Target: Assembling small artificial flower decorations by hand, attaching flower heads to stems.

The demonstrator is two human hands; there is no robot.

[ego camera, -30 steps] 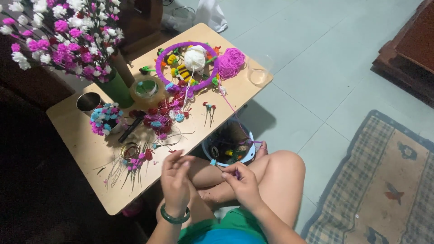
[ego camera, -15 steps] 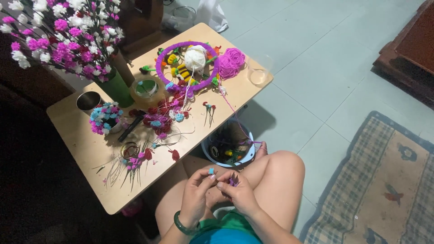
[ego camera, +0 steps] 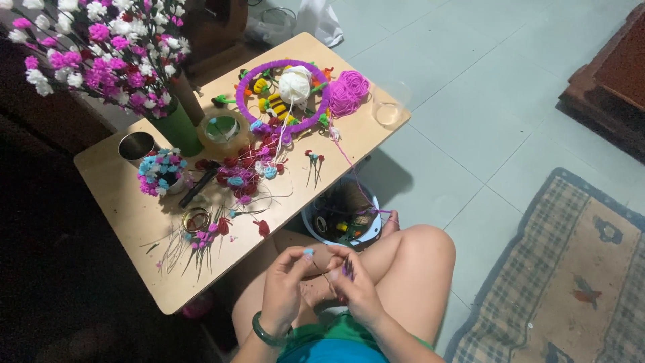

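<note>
1. Two hands work close together over the lap, on the near side of the low wooden table (ego camera: 134, 222). The left hand (ego camera: 285, 289) pinches a thin wire stem (ego camera: 321, 272) topped with a tiny blue bud (ego camera: 308, 253); thumb and forefinger are pressed together on it.
2. The right hand (ego camera: 356, 292) meets it, fingertips closed on a small purple piece (ego camera: 348, 269) at the stem; I cannot tell whether that is yarn or a petal.
3. My reading: a small flower is being wound or bound onto its wire. The next move calls for steady tension on the thread and a slow turning of the stem between the fingertips.
4. A purple yarn strand (ego camera: 349, 168) runs off the table's right edge down toward a white bowl (ego camera: 339, 218) of oddments on the floor, just beside the table and near the knee.
5. No printed package or sign is readable. On the table: a purple hoop (ego camera: 243, 91) around a white yarn ball (ego camera: 294, 86) at the far end, a magenta yarn ball (ego camera: 348, 91) just right of it, a clear round lid (ego camera: 390, 113) at the far right corner.
6. A tape roll (ego camera: 222, 129) sits mid-table, a metal cup (ego camera: 136, 144) at the left edge, and a green vase (ego camera: 176, 129) of pink and white flowers stands between them.
7. Finished small flowers (ego camera: 242, 175) lie scattered at the centre; loose stems (ego camera: 181, 245) lie near the near-left edge.
</note>
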